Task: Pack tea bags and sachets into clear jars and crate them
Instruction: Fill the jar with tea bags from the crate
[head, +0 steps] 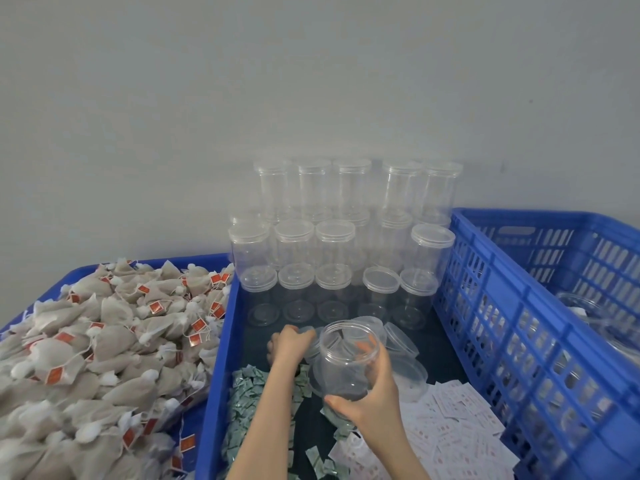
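Observation:
My right hand (372,393) grips an open, empty clear jar (348,355), holding it tilted above the dark work surface. My left hand (289,344) reaches just left of the jar with its fingers curled on a clear lid (313,341). Beneath my arms lie small green sachets (246,403) and, to the right, white sachets with pink print (453,420). A heap of beige tea bags with red tags (104,341) fills the blue tray (221,368) on the left.
Lidded empty clear jars (332,244) are stacked in tiers against the grey wall. Loose clear lids (401,341) lie behind the held jar. A blue slatted crate (519,323) stands on the right, with clear jars partly visible inside (588,317).

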The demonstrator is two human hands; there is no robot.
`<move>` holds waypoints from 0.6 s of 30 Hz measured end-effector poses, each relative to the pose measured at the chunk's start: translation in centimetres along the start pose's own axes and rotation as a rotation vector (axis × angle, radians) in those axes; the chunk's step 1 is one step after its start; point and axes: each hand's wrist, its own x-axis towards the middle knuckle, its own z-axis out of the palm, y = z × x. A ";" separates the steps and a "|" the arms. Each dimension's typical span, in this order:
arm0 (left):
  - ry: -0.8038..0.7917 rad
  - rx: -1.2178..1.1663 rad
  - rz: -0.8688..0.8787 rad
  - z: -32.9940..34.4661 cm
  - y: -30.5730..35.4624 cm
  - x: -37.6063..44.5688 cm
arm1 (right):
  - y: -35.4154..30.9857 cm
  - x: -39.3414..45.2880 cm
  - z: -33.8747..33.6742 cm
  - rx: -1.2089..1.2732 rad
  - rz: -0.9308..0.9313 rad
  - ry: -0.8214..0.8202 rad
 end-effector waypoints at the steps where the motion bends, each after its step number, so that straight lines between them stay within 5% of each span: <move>1: 0.005 0.014 0.015 -0.4 0.3 -0.2 | -0.1 0.1 0.3 -0.005 -0.001 -0.008; 13: 0.248 0.170 0.433 -9.7 3.4 -4.8 | -3.4 1.3 4.4 0.098 -0.023 -0.078; 18: 0.298 0.341 0.407 -14.8 -1.0 -5.3 | -4.0 -0.4 6.0 0.065 -0.044 -0.167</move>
